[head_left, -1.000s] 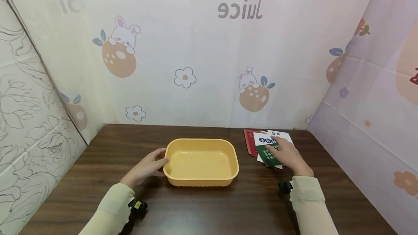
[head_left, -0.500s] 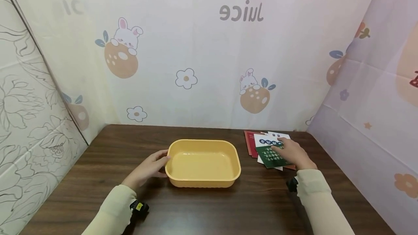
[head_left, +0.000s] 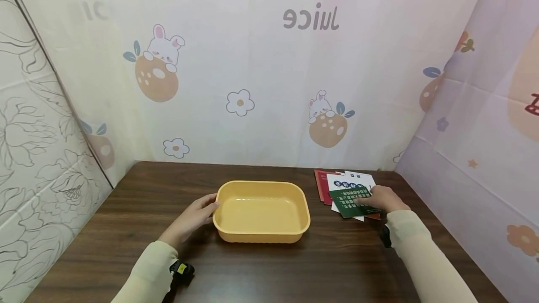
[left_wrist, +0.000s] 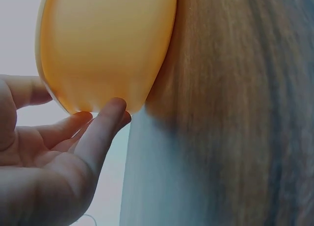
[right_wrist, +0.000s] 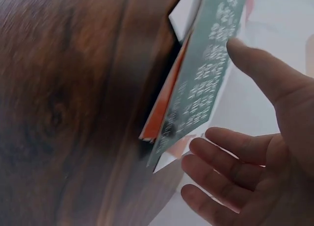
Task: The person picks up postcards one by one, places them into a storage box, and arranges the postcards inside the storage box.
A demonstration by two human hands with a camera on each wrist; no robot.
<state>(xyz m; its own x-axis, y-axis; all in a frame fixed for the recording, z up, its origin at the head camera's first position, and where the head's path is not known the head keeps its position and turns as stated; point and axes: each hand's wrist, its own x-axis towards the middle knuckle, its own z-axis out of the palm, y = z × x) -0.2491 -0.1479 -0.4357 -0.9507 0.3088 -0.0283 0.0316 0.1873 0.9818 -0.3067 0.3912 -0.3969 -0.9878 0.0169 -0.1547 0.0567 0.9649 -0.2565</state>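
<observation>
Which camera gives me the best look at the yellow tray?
The head view: it shows nearly the whole yellow tray, inside included. The left wrist view shows only one end, at the left hand. The right wrist view misses it.

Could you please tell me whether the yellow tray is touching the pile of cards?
Apart: the head view plainly shows a strip of dark tabletop between the right side of the yellow tray and the pile of cards.

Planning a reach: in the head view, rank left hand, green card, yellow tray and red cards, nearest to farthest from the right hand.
1. Green card, at the right hand.
2. Red cards, left of green card.
3. Yellow tray, left of cards.
4. Left hand, tray's left side.
</observation>
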